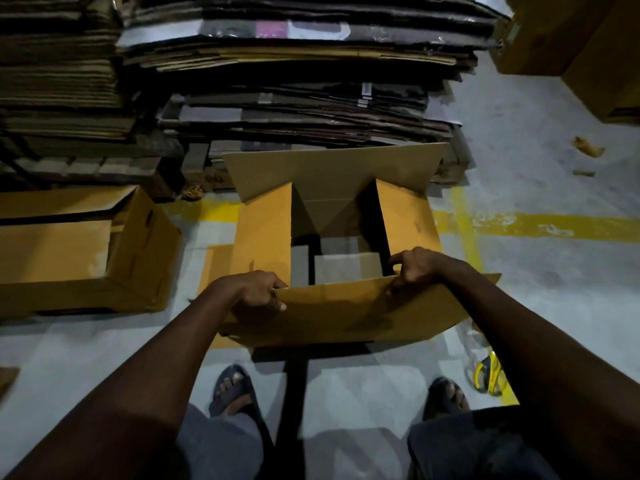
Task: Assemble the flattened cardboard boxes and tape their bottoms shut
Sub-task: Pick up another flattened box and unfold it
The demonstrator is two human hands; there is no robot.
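On the grey floor [540, 150], just ahead of two sandalled feet [231, 389], a cardboard box [408, 216] is seen standing open-end up, its flaps spread. The near flap [339, 317] is gripped along its top edge by both hands: the left hand [258, 292] is curled round the left corner, thumb laid on the outer face, and the right hand [415, 268] is closed over the edge towards the right end, pinching it there. The far flap [332, 168] is raised just in front of a tall stack of flattened cardboard [294, 81], while the two side flaps [263, 230] are raised at either side of the opening. Grey patches are visible down inside the box (whether floor or inner flaps cannot be told). A second box [79, 251] is set on the floor to the left, apart from the first. Yellow painted lines [536, 225] are marked on the floor beside the box. Near the right foot [446, 396] a yellow-and-black object [488, 372] is lying, too dim to be identified. Cardboard scraps [588, 147] are scattered farther right.
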